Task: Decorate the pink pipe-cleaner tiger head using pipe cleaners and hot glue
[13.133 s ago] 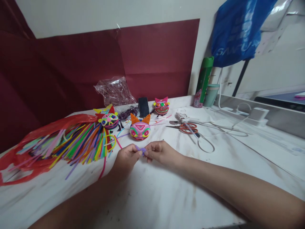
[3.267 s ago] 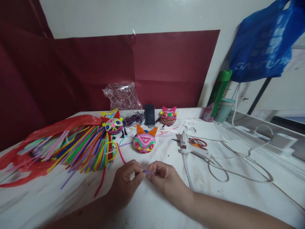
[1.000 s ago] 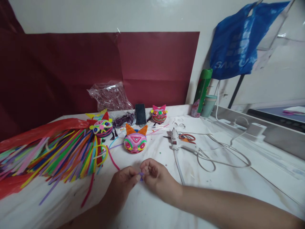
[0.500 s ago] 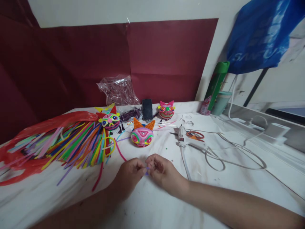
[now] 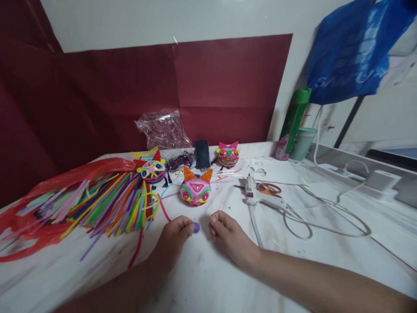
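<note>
Between the thumb and index finger of my left hand (image 5: 177, 232) is a small round purple coil (image 5: 196, 228), apparently of pipe cleaner. My right hand (image 5: 230, 234) is a short way to the right of it, fingers curled and thumb against them, with nothing visible in the grip. Just beyond both hands sits a pink lion-like head (image 5: 196, 193) with orange ears, made of coiled pipe cleaners. Another such head with pink ears (image 5: 228, 155) stands farther back, and a third (image 5: 152, 170) with red and yellow ears rests at the left.
Many coloured pipe cleaners (image 5: 110, 204) lie on a red plastic bag (image 5: 94, 167) at the left. To the right are a white glue gun (image 5: 260, 195), its looping cord (image 5: 339, 232) and orange-handled scissors (image 5: 270, 188). A phone (image 5: 202, 154) leans at the back beside clear plastic wrap (image 5: 164, 128).
My hands have parted. The right hand has drawn away to the right, and the purple coil, now plainly seen, stays in my left fingers. The view has tilted slightly.
</note>
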A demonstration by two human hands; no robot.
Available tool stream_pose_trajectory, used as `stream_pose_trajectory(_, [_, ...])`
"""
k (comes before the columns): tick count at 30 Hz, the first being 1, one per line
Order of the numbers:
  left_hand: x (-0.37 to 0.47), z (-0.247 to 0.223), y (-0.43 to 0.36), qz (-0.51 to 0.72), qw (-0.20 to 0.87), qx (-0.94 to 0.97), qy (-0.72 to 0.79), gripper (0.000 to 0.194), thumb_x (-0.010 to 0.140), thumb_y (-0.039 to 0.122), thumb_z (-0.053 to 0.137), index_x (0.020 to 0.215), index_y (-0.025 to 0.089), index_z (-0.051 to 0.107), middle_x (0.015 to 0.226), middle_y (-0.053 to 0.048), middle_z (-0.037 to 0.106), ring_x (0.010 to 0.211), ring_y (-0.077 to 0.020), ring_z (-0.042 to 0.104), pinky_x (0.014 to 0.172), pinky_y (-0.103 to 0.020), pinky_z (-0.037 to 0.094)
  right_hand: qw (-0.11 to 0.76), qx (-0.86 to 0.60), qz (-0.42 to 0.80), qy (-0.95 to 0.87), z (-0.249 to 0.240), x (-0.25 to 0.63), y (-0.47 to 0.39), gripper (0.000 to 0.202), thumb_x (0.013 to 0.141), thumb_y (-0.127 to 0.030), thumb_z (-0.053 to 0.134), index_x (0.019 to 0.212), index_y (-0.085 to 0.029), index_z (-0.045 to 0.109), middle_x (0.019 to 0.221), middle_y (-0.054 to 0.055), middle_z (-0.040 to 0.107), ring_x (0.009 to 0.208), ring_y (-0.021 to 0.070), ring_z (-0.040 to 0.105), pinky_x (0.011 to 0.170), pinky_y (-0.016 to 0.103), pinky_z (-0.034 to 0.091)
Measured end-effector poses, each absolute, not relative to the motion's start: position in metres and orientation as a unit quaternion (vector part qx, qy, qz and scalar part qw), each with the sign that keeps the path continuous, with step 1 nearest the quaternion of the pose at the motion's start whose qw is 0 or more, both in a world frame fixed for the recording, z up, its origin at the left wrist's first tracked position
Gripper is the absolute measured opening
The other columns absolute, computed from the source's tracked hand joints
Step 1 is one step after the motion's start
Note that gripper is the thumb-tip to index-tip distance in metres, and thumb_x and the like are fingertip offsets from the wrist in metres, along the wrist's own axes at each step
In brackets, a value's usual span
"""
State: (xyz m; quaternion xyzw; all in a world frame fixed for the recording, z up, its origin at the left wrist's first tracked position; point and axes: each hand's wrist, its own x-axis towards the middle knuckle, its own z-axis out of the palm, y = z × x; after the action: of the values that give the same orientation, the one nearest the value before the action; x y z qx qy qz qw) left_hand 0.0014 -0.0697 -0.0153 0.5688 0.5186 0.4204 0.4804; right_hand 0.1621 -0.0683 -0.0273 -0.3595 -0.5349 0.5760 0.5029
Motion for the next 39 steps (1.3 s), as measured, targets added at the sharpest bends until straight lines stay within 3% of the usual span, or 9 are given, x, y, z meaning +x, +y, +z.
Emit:
stream_pose_trajectory(8, [0.002, -0.016, -0.072, 0.421, 0.487, 0.562, 0.519, 0.025, 0.067, 0.039, 0.055, 0.061, 0.018, 0.044, 0.055, 0.006, 0.035, 0.053, -0.0098, 0.031, 0.052, -0.024, 0.025, 0.496, -0.372, 0.547, -0.563, -0.041, 0.163, -0.068, 0.041, 0.083, -0.057, 0.046, 0.066, -0.021, 0.040, 0.058, -0.005, 0.038, 0.056, 0.0114, 0.035, 0.054, 0.026, 0.029])
stream_pose_trajectory(18, [0.003, -0.014, -0.072, 0.429, 0.488, 0.552, 0.523, 0.025, 0.064, 0.039, 0.057, 0.059, 0.019, 0.044, 0.053, 0.007, 0.037, 0.053, -0.0102, 0.032, 0.052, -0.023, 0.027, 0.498, -0.340, 0.582, -0.545, -0.039, 0.159, -0.071, 0.039, 0.075, -0.056, 0.058, 0.071, -0.020, 0.044, 0.059, -0.005, 0.042, 0.056, 0.0110, 0.038, 0.054, 0.025, 0.030])
stream_pose_trajectory(26, [0.004, -0.014, -0.072, 0.426, 0.485, 0.551, 0.530, 0.023, 0.064, 0.037, 0.057, 0.058, 0.018, 0.045, 0.052, 0.007, 0.037, 0.051, -0.0098, 0.032, 0.051, -0.023, 0.027, 0.463, -0.350, 0.570, -0.581, -0.044, 0.160, -0.071, 0.043, 0.080, -0.060, 0.049, 0.066, -0.020, 0.041, 0.055, -0.005, 0.043, 0.053, 0.0107, 0.038, 0.054, 0.025, 0.030])
stream_pose_trajectory(32, [0.006, -0.013, -0.074, 0.428, 0.472, 0.563, 0.527, 0.022, 0.065, 0.037, 0.056, 0.059, 0.017, 0.047, 0.054, 0.006, 0.038, 0.053, -0.0103, 0.033, 0.052, -0.023, 0.027, 0.477, -0.340, 0.560, -0.585, -0.039, 0.158, -0.075, 0.039, 0.075, -0.056, 0.059, 0.076, -0.019, 0.048, 0.062, -0.005, 0.041, 0.057, 0.0099, 0.035, 0.053, 0.023, 0.029])
stream_pose_trajectory(39, [0.009, -0.019, -0.076, 0.423, 0.474, 0.592, 0.497, 0.019, 0.067, 0.034, 0.055, 0.061, 0.017, 0.049, 0.054, 0.005, 0.043, 0.054, -0.0109, 0.037, 0.053, -0.023, 0.029, 0.441, -0.358, 0.534, -0.626, -0.034, 0.157, -0.082, 0.038, 0.074, -0.055, 0.059, 0.070, -0.018, 0.049, 0.062, -0.004, 0.040, 0.059, 0.0106, 0.035, 0.055, 0.025, 0.031])
